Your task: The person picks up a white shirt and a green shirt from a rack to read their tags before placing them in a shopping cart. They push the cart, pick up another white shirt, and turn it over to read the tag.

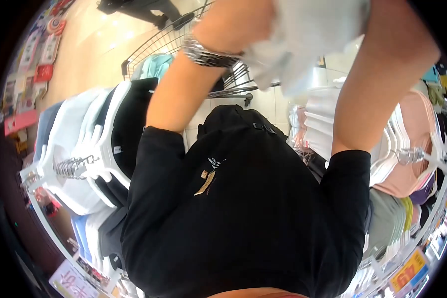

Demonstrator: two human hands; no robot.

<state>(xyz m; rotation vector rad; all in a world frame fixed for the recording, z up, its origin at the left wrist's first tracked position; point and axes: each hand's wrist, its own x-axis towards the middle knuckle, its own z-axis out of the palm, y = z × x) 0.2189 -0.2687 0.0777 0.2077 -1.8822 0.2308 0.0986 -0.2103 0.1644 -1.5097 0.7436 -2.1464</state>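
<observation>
A pale grey piece of clothing (318,37), smeared by motion, hangs in the air at the top of the view, between my two raised hands. My left hand (236,25), with a metal-band watch (206,53) at its wrist, grips the cloth from the left; its fingers are hidden. On the other side my right hand (397,22) is blurred and partly cut off by the top edge, bent in against the cloth, which it appears to hold. What kind of garment it is cannot be made out.
A wire shopping cart (169,42) holding teal cloth (156,65) stands ahead. Racks flank me: white, grey and black tops (79,121) hang left, white and pink tops (409,134) right. A person's legs (156,7) show at the top left beyond the cart.
</observation>
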